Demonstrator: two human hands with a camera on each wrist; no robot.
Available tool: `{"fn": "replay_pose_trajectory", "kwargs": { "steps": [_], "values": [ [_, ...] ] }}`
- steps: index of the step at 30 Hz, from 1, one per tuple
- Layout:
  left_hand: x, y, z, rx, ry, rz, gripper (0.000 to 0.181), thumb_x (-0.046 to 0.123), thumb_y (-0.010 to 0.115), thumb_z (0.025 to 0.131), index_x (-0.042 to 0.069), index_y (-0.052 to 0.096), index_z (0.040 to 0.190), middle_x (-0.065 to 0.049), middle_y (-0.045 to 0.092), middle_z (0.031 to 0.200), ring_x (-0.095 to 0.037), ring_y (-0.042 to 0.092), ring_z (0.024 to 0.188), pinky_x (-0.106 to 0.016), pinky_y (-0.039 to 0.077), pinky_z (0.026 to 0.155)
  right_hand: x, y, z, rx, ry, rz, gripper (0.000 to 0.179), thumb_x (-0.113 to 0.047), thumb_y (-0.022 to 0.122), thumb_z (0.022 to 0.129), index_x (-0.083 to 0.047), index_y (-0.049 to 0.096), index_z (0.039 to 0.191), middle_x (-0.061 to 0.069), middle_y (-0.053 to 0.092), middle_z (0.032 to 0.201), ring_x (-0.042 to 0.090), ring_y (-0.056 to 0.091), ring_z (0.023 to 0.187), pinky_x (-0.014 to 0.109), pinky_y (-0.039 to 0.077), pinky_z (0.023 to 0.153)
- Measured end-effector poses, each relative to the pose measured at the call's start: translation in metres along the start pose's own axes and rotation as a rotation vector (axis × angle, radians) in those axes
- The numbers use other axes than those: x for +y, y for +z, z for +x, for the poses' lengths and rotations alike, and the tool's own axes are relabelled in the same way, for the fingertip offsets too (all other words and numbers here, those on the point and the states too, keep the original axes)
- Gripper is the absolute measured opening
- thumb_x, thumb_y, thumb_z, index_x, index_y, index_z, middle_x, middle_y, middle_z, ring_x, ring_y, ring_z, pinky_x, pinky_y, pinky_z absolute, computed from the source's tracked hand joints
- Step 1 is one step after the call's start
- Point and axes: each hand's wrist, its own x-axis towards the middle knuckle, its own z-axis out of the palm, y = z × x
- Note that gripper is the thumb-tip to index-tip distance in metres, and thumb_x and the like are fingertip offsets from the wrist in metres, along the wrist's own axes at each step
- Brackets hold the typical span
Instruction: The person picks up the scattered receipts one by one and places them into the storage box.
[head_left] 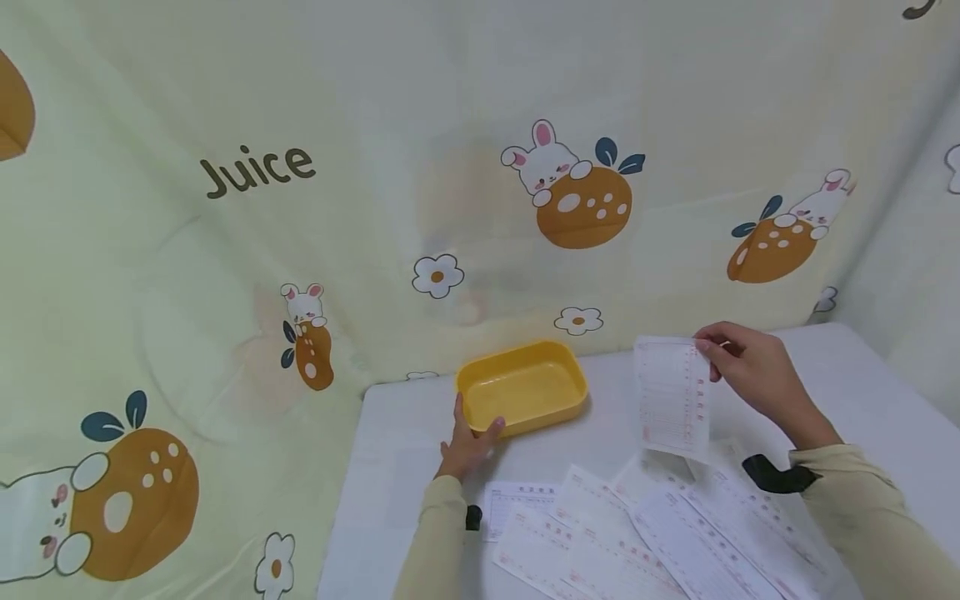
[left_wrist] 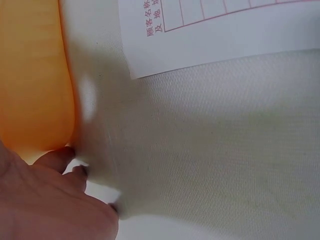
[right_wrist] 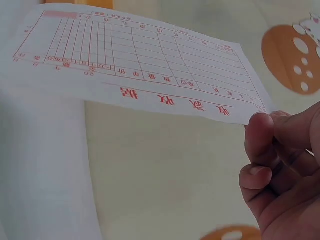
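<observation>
A pale yellow-green curtain (head_left: 390, 83) hangs behind a white worktop (head_left: 382, 467) at five o'clock, the fabric printed with "Juice" lettering (head_left: 258, 172) at ten, a rabbit (head_left: 546, 173) hugging an orange fruit (head_left: 581, 221) at one and a larger fruit (head_left: 146, 542) at eight. Soft light pales the folds near twelve.

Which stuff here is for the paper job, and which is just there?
For the job, it seems:
- yellow tray, left hand holding it
- raised slip, right hand pinching it
- spread slips

Just there:
- bunny backdrop
- white table
</observation>
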Motion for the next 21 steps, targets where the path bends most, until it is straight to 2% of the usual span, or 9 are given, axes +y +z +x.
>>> {"fn": "replay_pose_trajectory", "kwargs": {
  "steps": [8, 14, 18, 21],
  "values": [
    [0.001, 0.001, 0.007, -0.021, -0.073, 0.071, 0.117, 0.072, 0.066, 0.095, 0.020, -0.004, 0.173, -0.017, 0.020, 0.177, -0.040, 0.023, 0.160, -0.068, -0.009, 0.125, -0.030, 0.045, 0.038, -0.111, -0.050, 0.093, 0.021, -0.009, 0.061, 0.110, 0.003, 0.068, 0.125, 0.017, 0.067, 0.099, 0.028, 0.061, 0.075, 0.026, 0.050, 0.059],
    [0.001, 0.001, 0.008, -0.027, -0.082, 0.076, 0.115, 0.069, 0.067, 0.096, 0.020, -0.003, 0.173, -0.018, 0.021, 0.176, -0.041, 0.024, 0.160, -0.067, -0.007, 0.126, -0.053, 0.075, 0.065, -0.194, -0.101, 0.150, 0.018, -0.005, 0.064, 0.108, 0.005, 0.069, 0.123, 0.020, 0.068, 0.103, 0.027, 0.061, 0.073, 0.024, 0.051, 0.059],
    [0.001, -0.001, 0.007, -0.014, -0.065, 0.065, 0.115, 0.069, 0.068, 0.095, 0.020, -0.001, 0.173, -0.021, 0.024, 0.175, -0.044, 0.026, 0.158, -0.068, -0.007, 0.126, -0.063, 0.093, 0.077, -0.188, -0.118, 0.186, 0.017, -0.004, 0.064, 0.107, 0.004, 0.071, 0.121, 0.019, 0.068, 0.101, 0.027, 0.061, 0.072, 0.024, 0.049, 0.059],
    [0.000, -0.002, 0.008, -0.007, -0.059, 0.056, 0.114, 0.068, 0.069, 0.095, 0.020, 0.000, 0.173, -0.021, 0.024, 0.175, -0.045, 0.027, 0.158, -0.068, -0.007, 0.126, -0.067, 0.104, 0.082, -0.153, -0.094, 0.235, 0.018, -0.005, 0.063, 0.108, 0.004, 0.071, 0.121, 0.019, 0.067, 0.100, 0.028, 0.063, 0.072, 0.025, 0.048, 0.061]
  ]
}}
